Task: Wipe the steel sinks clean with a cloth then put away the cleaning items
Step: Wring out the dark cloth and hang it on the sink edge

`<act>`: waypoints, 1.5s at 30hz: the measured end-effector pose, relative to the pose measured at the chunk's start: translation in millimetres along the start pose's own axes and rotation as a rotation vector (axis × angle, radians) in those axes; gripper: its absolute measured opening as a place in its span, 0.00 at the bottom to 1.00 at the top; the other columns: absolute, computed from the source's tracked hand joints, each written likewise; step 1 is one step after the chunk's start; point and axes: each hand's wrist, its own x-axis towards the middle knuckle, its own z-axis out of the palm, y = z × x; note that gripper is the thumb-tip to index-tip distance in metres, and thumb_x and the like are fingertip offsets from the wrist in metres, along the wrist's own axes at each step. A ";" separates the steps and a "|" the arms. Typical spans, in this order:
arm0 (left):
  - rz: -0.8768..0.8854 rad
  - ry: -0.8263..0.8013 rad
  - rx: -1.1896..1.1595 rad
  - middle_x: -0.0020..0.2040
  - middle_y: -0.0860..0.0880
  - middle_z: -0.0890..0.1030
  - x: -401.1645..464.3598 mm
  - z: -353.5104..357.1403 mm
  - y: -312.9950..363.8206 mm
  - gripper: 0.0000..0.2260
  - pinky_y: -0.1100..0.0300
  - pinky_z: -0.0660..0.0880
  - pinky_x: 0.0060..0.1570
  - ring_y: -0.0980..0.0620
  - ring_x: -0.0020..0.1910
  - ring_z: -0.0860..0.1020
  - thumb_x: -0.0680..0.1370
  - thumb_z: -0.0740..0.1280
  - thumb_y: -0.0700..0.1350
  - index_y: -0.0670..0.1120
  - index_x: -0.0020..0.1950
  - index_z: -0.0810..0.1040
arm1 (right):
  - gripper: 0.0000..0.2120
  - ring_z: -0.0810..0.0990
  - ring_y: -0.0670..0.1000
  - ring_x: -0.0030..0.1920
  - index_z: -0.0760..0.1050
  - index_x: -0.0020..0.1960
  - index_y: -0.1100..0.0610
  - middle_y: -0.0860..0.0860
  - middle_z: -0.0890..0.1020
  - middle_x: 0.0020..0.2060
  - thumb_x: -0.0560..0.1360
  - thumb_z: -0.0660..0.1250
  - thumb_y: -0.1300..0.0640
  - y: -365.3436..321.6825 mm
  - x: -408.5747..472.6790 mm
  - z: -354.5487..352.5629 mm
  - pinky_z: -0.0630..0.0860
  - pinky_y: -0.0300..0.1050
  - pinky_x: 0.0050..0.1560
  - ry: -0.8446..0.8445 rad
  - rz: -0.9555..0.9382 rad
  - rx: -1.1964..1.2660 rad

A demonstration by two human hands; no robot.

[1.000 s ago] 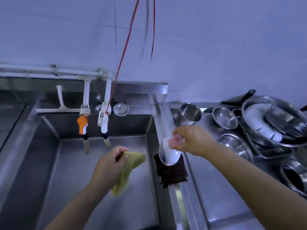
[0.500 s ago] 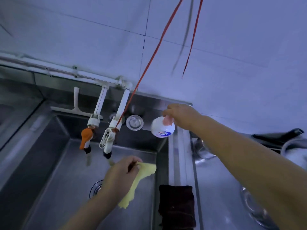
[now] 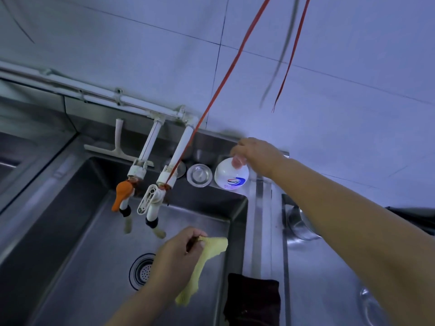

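At upper centre, the bottle, pinched at its cap by the right hand, is best lowered upright onto the ledge before release, while the cloth is kept gripped in the left hand.

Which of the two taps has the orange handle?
The left tap, nearer the squeegee. The tap on its right has a white handle and the red cord tied to it.
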 end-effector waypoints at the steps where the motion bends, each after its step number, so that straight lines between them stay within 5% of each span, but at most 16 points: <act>1: 0.000 0.001 -0.003 0.37 0.62 0.79 -0.3 0.8 0.5 0.12 0.67 0.70 0.31 0.61 0.34 0.76 0.75 0.66 0.45 0.66 0.45 0.74 | 0.15 0.75 0.57 0.55 0.76 0.56 0.51 0.53 0.76 0.56 0.71 0.71 0.60 0.0 0.2 1.8 0.75 0.50 0.56 0.002 0.006 0.002; 6: -0.018 -0.012 -0.079 0.37 0.62 0.79 2.0 1.8 5.3 0.12 0.70 0.69 0.31 0.63 0.34 0.76 0.76 0.65 0.44 0.65 0.45 0.75 | 0.34 0.68 0.57 0.67 0.63 0.73 0.53 0.54 0.67 0.71 0.70 0.69 0.66 -9.7 -22.7 -0.3 0.70 0.52 0.65 0.091 0.083 -0.024; 9: 0.053 -0.030 -0.139 0.39 0.62 0.81 1.4 -0.8 9.5 0.15 0.71 0.71 0.33 0.64 0.36 0.77 0.76 0.66 0.42 0.65 0.44 0.77 | 0.25 0.76 0.57 0.59 0.76 0.62 0.56 0.54 0.79 0.59 0.68 0.61 0.72 -44.0 -61.1 2.5 0.73 0.54 0.60 0.287 0.134 0.416; 12: 0.132 -0.045 -0.162 0.42 0.60 0.82 -1.0 -0.7 15.1 0.15 0.68 0.72 0.39 0.62 0.40 0.78 0.75 0.68 0.40 0.64 0.44 0.79 | 0.20 0.77 0.42 0.55 0.78 0.59 0.52 0.45 0.81 0.54 0.70 0.63 0.66 -85.0 -108.4 7.6 0.71 0.33 0.58 0.012 0.113 0.812; 14: 0.174 -0.036 -0.162 0.42 0.59 0.82 -2.5 1.6 18.5 0.15 0.66 0.72 0.41 0.61 0.41 0.79 0.75 0.69 0.39 0.62 0.44 0.80 | 0.13 0.76 0.39 0.50 0.79 0.55 0.50 0.43 0.81 0.49 0.71 0.68 0.57 -101.8 -127.6 15.2 0.70 0.30 0.52 -0.059 0.039 0.788; 17: 0.244 -0.037 -0.141 0.42 0.62 0.81 -7.5 6.5 28.3 0.17 0.70 0.73 0.40 0.62 0.42 0.78 0.74 0.69 0.39 0.64 0.45 0.78 | 0.06 0.73 0.42 0.41 0.78 0.43 0.49 0.43 0.78 0.38 0.70 0.69 0.48 -110.8 -144.7 28.1 0.70 0.40 0.44 -0.007 0.008 0.561; 20: 0.190 -0.095 -0.071 0.42 0.64 0.78 -13.3 16.8 31.0 0.19 0.69 0.74 0.37 0.64 0.40 0.77 0.68 0.75 0.45 0.67 0.46 0.73 | 0.04 0.73 0.41 0.40 0.74 0.39 0.46 0.41 0.75 0.35 0.71 0.69 0.51 -111.4 -167.4 38.8 0.69 0.37 0.40 0.151 0.202 0.708; 24: 0.072 -0.223 0.191 0.34 0.52 0.79 -13.3 38.0 20.1 0.08 0.58 0.71 0.32 0.53 0.34 0.76 0.66 0.73 0.49 0.52 0.41 0.77 | 0.05 0.74 0.42 0.37 0.71 0.39 0.46 0.42 0.76 0.34 0.72 0.65 0.49 -97.4 -196.0 56.9 0.73 0.40 0.37 0.269 0.537 0.847; 27: -0.082 -0.187 -0.109 0.30 0.53 0.78 -2.0 52.5 21.3 0.05 0.64 0.69 0.30 0.54 0.31 0.74 0.70 0.71 0.39 0.49 0.37 0.79 | 0.08 0.74 0.43 0.34 0.68 0.39 0.47 0.44 0.75 0.31 0.74 0.64 0.49 -81.1 -207.7 72.0 0.70 0.39 0.34 0.303 0.675 0.884; 31: -0.195 -0.173 -0.417 0.44 0.52 0.82 28.3 82.3 27.6 0.07 0.59 0.74 0.42 0.55 0.43 0.78 0.75 0.65 0.39 0.50 0.48 0.78 | 0.10 0.74 0.46 0.34 0.67 0.42 0.49 0.45 0.74 0.31 0.78 0.60 0.46 -62.5 -198.7 99.3 0.69 0.45 0.32 0.257 0.855 0.791; 36: -0.249 -0.103 -0.246 0.49 0.45 0.78 68.7 130.5 9.7 0.04 0.51 0.75 0.48 0.46 0.48 0.76 0.77 0.63 0.42 0.45 0.51 0.74 | 0.11 0.75 0.53 0.39 0.68 0.49 0.55 0.47 0.74 0.35 0.79 0.59 0.46 -43.0 -178.5 146.8 0.67 0.46 0.38 0.129 1.007 0.748; 40: -0.329 -0.126 -0.203 0.55 0.44 0.77 89.5 148.0 -3.0 0.12 0.50 0.72 0.55 0.44 0.54 0.75 0.79 0.62 0.45 0.42 0.60 0.73 | 0.11 0.74 0.50 0.38 0.70 0.55 0.54 0.43 0.73 0.33 0.78 0.60 0.49 -35.1 -175.0 176.6 0.69 0.45 0.38 0.159 1.092 0.877; 45: -0.340 -0.206 -0.250 0.53 0.48 0.78 92.3 152.2 -16.4 0.14 0.55 0.74 0.49 0.49 0.52 0.77 0.75 0.66 0.39 0.46 0.60 0.73 | 0.15 0.75 0.45 0.36 0.68 0.60 0.51 0.44 0.75 0.34 0.75 0.63 0.50 -36.1 -179.9 188.6 0.69 0.43 0.34 0.220 1.088 0.921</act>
